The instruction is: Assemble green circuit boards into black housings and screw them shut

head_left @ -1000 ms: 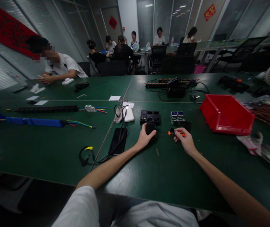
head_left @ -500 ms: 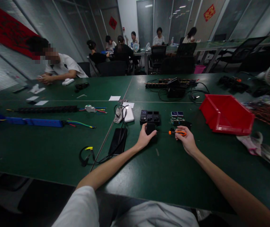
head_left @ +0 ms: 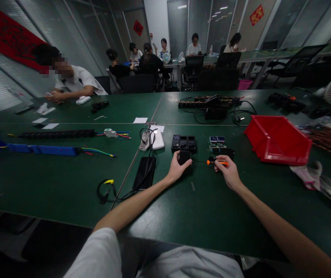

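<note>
My left hand (head_left: 177, 169) is closed round a small black box (head_left: 185, 156), its thumb along the near side. In my right hand (head_left: 226, 171) is a screwdriver (head_left: 217, 163) with an orange and black handle. Its thin shaft points left, and the tip meets the right side of the black box or lies very close to it. Just beyond the box sits a black unit with three bays (head_left: 183, 143). Several small green circuit boards (head_left: 217, 143) rest beyond my right hand, with a dark flat piece (head_left: 230, 153) beside them.
A red bin (head_left: 280, 141) stands to the right, near a glove (head_left: 313, 177). Left of my hands lie a white power bank (head_left: 157, 139), a black phone-like slab (head_left: 144, 173) and a looped cable (head_left: 119, 197). A blue wrapped strip (head_left: 52, 150) lies farther left. A co-worker (head_left: 78, 79) sits across the table.
My right fingers have shifted slightly along the screwdriver handle and the hand sits a touch farther right. My left hand and the black box have stayed put.
</note>
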The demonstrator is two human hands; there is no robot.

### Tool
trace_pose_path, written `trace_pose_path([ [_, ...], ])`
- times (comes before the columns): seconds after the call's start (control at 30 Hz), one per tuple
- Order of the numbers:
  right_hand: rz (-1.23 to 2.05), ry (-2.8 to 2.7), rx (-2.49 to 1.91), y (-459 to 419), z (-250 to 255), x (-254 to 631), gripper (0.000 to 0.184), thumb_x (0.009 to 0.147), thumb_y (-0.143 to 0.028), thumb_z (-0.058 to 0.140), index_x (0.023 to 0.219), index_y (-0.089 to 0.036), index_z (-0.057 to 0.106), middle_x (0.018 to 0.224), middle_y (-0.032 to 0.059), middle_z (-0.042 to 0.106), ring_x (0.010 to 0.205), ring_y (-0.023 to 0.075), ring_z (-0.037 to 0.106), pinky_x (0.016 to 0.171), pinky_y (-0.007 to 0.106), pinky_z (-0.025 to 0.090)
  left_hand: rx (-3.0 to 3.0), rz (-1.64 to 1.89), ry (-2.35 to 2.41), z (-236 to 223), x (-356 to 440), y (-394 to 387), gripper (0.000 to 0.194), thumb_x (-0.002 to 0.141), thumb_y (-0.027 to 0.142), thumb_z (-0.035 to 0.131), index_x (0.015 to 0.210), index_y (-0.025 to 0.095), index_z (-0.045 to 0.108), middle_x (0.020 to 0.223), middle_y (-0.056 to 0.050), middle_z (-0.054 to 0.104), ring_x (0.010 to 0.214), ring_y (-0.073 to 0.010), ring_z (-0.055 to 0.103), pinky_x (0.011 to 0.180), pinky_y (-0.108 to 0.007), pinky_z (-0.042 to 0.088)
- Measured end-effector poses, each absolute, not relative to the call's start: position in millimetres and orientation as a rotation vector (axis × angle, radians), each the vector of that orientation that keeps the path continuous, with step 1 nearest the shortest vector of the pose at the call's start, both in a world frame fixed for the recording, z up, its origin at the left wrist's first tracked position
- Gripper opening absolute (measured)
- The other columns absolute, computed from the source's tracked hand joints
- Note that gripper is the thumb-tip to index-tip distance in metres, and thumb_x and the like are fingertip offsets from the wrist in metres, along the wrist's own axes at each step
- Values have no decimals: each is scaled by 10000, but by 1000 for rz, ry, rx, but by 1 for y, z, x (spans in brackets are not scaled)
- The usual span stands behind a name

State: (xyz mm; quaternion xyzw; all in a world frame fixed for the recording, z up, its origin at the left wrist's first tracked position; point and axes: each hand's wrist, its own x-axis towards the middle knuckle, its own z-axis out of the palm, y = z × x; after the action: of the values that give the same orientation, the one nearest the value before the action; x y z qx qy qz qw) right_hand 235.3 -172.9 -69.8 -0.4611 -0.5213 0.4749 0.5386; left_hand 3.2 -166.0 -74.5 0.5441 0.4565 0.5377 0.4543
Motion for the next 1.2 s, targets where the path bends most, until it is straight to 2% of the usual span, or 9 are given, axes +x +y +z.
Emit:
trace_pose_path([
  [0.17, 1137, -1229, -1076, -173, -66, 235, 402, 708, -352, 723, 1046, -209, 559, 978, 43, 571, 708, 136, 560, 589, 277, 516, 1346, 1320, 1134, -72, 4, -167, 561, 727, 446, 689, 1152, 175, 440, 926, -63, 661, 821, -178, 664, 832, -385, 523],
  [0.57, 1136, -1191, -1048, -173, -69, 236, 343, 692, -268, 727, 998, -207, 584, 970, 27, 574, 710, 123, 552, 599, 260, 497, 1359, 1318, 1134, -73, 3, -167, 554, 743, 443, 677, 1159, 169, 435, 946, -72, 662, 842, -181, 663, 854, -392, 515],
  [0.8, 1100, -1157, -1101, -172, -70, 237, 268, 695, -316, 746, 876, -177, 606, 822, 15, 592, 623, 116, 564, 581, 275, 499, 1338, 1285, 1085, -70, 4, -168, 533, 742, 447, 679, 1131, 178, 433, 977, -77, 661, 820, -171, 669, 840, -379, 523],
  [1.0, 1150, -1161, -1084, -171, -74, 235, 289, 701, -375, 749, 784, -171, 562, 758, 37, 632, 605, 144, 610, 554, 291, 515, 1299, 1225, 1008, -67, 6, -169, 550, 730, 466, 683, 1123, 184, 421, 1013, -81, 649, 771, -162, 677, 787, -370, 541],
  [1.1, 1208, -1208, -1043, -171, -74, 234, 258, 771, -403, 677, 837, -191, 545, 830, 40, 641, 626, 144, 621, 566, 296, 518, 1309, 1203, 971, -67, 6, -170, 577, 725, 458, 689, 1147, 186, 403, 1006, -80, 647, 767, -164, 678, 775, -368, 544],
  [1.2, 1189, -1369, -1020, -172, -73, 233, 253, 828, -389, 604, 1018, -225, 578, 934, 47, 613, 682, 147, 609, 589, 301, 515, 1326, 1192, 958, -67, 6, -170, 598, 726, 441, 693, 1175, 187, 390, 994, -80, 644, 772, -167, 676, 775, -367, 545],
])
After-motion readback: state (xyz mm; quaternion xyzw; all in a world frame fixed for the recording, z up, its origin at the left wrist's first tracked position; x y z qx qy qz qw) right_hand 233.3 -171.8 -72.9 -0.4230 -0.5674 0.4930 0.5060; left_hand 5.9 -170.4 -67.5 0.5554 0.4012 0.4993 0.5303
